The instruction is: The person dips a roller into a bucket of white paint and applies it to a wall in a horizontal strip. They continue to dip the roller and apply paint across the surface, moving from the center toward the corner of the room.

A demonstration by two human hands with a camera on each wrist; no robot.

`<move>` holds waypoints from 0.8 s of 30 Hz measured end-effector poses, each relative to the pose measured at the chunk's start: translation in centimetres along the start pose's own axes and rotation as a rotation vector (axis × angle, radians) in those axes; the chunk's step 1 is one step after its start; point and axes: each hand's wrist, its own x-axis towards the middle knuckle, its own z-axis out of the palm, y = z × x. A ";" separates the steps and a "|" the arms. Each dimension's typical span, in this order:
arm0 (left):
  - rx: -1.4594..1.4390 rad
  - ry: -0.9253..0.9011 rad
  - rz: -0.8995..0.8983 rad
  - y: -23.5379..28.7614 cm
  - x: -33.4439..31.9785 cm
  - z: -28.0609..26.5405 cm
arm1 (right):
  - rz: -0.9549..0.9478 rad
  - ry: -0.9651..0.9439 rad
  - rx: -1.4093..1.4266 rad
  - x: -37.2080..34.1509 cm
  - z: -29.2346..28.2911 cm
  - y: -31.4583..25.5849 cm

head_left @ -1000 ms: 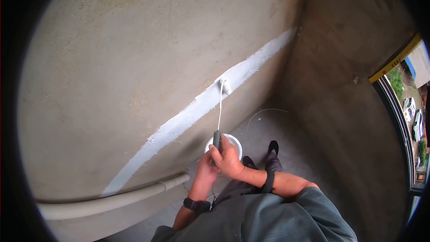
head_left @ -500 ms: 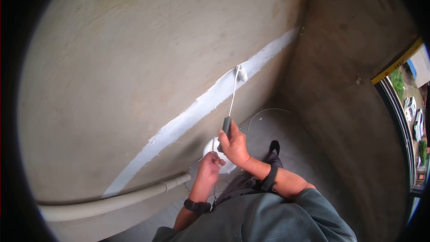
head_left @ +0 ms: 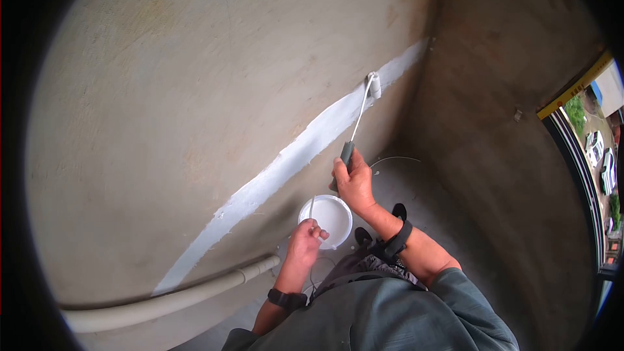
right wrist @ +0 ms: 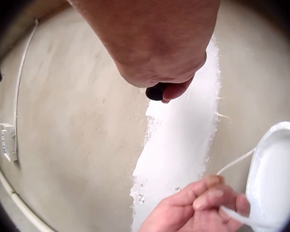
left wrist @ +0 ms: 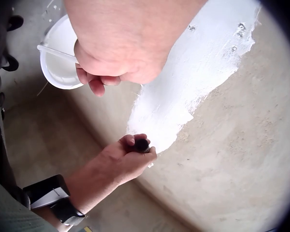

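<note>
My right hand [head_left: 355,185] grips the dark grey handle of a paint roller [head_left: 347,152]. Its small white sleeve [head_left: 375,86] lies against the wall, on the upper right part of a slanting white paint stripe [head_left: 260,185]. Lower down, my left hand [head_left: 303,246] holds the thin white handle [right wrist: 238,160] of a paint bucket, fingers curled round it. The round white bucket [head_left: 351,222] hangs just beyond that hand, with white paint inside. In the left wrist view, the butt of the roller grip [left wrist: 142,145] pokes out of the right fist.
A pale pipe [head_left: 169,296] runs along the wall's foot at lower left. The bare side wall [head_left: 500,156] meets the painted one at a corner on the right, with a window [head_left: 578,175] farther along. A thin curved strand [head_left: 396,158] lies on the floor near the shoes [head_left: 400,211].
The right hand has moved up and right, rolling along the stripe toward the corner and away from the left hand. The left hand stays nearly in place with the bucket, whose inside now shows more.
</note>
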 end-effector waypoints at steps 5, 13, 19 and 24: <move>0.010 0.013 -0.032 -0.2 1.0 0.5 | -0.071 -0.062 -0.029 -4.0 1.7 2.8; 0.015 -0.014 -0.039 0.0 1.4 0.4 | 0.022 -0.023 0.022 -0.6 0.4 0.1; -0.016 -0.042 -0.032 -0.4 2.5 -0.7 | -0.152 -0.082 -0.119 -3.8 2.0 4.5; 0.027 -0.039 -0.029 -0.4 1.6 0.3 | -0.079 -0.055 -0.063 -2.5 0.3 1.9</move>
